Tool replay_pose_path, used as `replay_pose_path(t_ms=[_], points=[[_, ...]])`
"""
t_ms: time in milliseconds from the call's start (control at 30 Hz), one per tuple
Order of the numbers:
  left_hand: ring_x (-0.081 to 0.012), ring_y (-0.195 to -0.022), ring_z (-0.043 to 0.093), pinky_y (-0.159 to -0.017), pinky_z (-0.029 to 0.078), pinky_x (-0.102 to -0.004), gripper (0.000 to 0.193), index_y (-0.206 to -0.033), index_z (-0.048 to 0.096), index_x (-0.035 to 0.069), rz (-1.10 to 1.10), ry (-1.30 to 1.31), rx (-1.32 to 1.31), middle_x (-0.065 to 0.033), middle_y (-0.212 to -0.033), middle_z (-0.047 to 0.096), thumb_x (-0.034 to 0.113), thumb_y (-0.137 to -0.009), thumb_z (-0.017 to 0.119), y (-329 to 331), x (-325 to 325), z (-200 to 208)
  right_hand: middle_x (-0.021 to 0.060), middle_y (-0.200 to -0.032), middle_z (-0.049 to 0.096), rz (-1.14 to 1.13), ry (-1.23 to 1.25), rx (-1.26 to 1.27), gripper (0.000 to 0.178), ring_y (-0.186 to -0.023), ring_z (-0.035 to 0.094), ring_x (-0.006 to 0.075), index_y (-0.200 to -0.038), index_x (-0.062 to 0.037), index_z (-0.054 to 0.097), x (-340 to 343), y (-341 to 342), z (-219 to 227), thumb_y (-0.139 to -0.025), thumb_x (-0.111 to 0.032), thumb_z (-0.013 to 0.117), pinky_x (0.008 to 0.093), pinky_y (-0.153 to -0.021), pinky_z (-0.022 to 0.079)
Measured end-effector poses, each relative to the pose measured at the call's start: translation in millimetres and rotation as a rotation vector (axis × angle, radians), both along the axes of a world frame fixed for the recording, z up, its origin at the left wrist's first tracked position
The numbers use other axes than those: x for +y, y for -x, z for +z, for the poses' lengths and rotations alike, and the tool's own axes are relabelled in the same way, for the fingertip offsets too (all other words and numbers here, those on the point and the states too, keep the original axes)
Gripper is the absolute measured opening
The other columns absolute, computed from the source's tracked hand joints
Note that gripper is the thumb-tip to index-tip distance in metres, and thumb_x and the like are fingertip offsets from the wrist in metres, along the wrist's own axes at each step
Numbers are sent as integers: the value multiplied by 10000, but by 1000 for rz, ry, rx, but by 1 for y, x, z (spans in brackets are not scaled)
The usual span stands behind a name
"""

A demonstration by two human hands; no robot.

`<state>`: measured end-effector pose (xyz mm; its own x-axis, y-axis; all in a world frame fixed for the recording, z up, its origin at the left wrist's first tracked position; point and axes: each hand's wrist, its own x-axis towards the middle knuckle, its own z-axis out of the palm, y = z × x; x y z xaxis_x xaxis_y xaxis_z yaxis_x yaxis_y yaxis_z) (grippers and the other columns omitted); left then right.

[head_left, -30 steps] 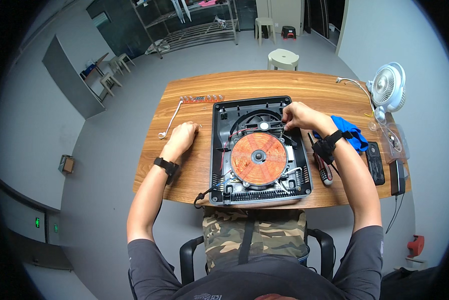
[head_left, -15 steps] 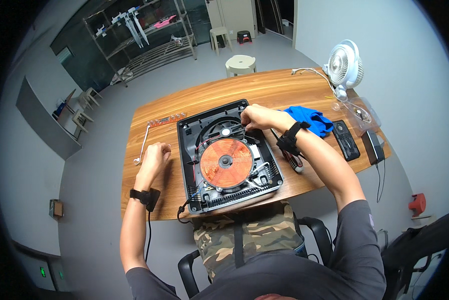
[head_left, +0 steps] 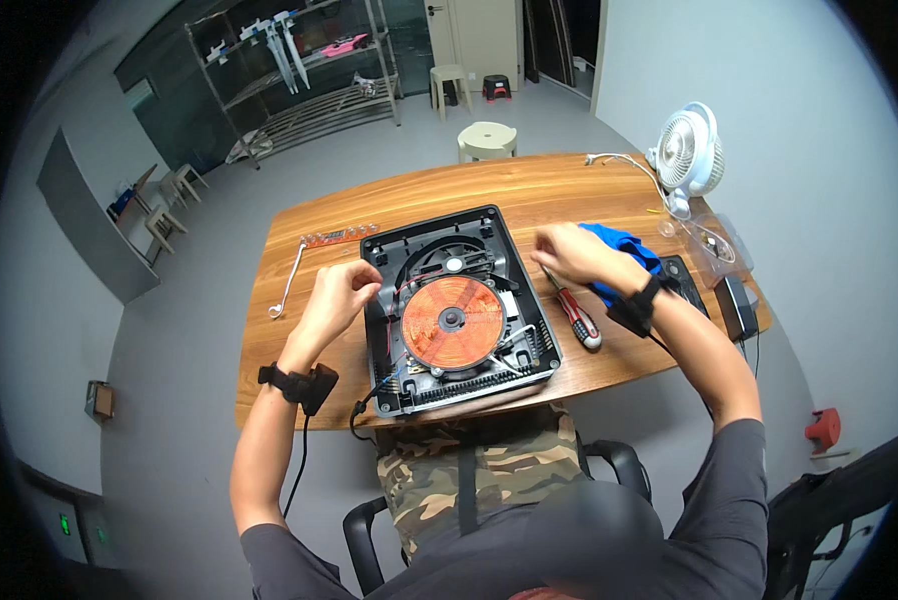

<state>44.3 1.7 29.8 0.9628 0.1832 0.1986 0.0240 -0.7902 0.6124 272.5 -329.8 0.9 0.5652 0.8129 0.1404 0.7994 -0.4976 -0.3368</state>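
An opened induction cooker (head_left: 377, 335) lies on the table in front of me, its inside exposed. A round copper coil (head_left: 439, 330) sits over its parts, with a black fan (head_left: 456, 264) behind. My left hand (head_left: 343, 292) hovers by the cooker's left edge, fingertips pinched; whatever they hold is too small to see. To the cooker's right, my right hand (head_left: 567, 252) is closed at the shaft end of a red and grey screwdriver (head_left: 578, 318). Its fingertips are hidden, so I cannot tell whether it grips the shaft. A blue cloth (head_left: 624, 243) lies partly behind that hand.
An orange strip organizer (head_left: 339, 237) and a white cable (head_left: 290, 285) lie on the left. Toward the right are a white fan (head_left: 689, 150), a clear plastic tray (head_left: 721, 250), a black tool case (head_left: 681, 278) and a black box (head_left: 737, 305). A stool (head_left: 487, 138) stands beyond the table.
My right hand has moved out of the cooker, rightward to the screwdriver's shaft end. My left hand has risen from the table toward the cooker's left edge. The view has shifted slightly.
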Motion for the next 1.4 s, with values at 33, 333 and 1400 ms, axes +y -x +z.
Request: replay_pose_path(t_ms=[33,333,1400], points=[[-175,-770,739,-700,576,-309,105,-984,716,-34,3,26,11,-139,-844,755,28,-899,705,-2,-4,3,212,-943,727,-40,88,-36,334,-903,698,411,-960,-12,683,-12,8,-4,-933,-345,678,473,-791,566],[-174,-836,759,-731,591,-308,207,-1105,718,-33,-49,27,19,-141,-901,774,32,-911,689,-17,-18,4,252,-922,728,-152,419,-34,691,-842,722,427,-1091,41,617,-57,55,-35,-877,-615,653,500,-724,582],[-165,-868,748,-799,599,-299,157,-1019,764,-11,-176,138,-112,-113,-927,774,49,-874,765,-25,-36,-1,149,-976,646,336,-215,65,334,-919,636,342,-1206,-104,687,1,43,41,-899,-232,719,430,-817,517]])
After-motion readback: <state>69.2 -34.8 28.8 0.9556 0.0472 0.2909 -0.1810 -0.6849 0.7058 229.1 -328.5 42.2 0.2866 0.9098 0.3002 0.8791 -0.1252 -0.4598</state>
